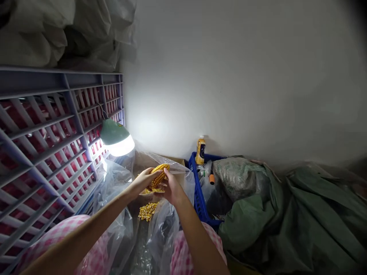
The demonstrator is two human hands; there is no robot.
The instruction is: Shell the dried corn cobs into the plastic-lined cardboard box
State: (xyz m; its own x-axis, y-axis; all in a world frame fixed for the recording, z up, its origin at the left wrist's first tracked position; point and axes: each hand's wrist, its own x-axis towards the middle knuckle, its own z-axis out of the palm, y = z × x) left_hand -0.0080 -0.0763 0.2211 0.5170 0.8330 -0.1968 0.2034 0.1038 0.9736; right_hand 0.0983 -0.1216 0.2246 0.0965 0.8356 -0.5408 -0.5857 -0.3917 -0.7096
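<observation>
Clearly, both hands are closed on the work near the centre of the frame: the left hand [144,179] and the right hand [173,188] together grip a plump yellow corn cob [161,168], its rows of kernels showing between the fingers and its tip leaning toward the upper right of the frame. Just under the hands, some loose yellow kernels [151,190] show, and a bigger heap of yellow and pale kernels [148,211] lies a little lower, within the folds of a clear plastic sheet [164,225] that spreads down to the bottom edge. At the lower left and lower centre, knees in pink-and-white checked cloth [94,250] flank this sheet. A lit bulb-shaped lamp with a green top [115,133] hangs at left of centre, beside a lilac slatted plastic crate [69,91] with red material behind its slats; pale bulky sacks [91,23] fill the upper left. Right of the hands stands a blue plastic basket [198,193], with a yellow bottle with a dark label [200,151] at its back edge and an orange handle [211,178] inside. Dark green fabric [315,214] covers the lower right, below a plain whitish wall [229,76].
</observation>
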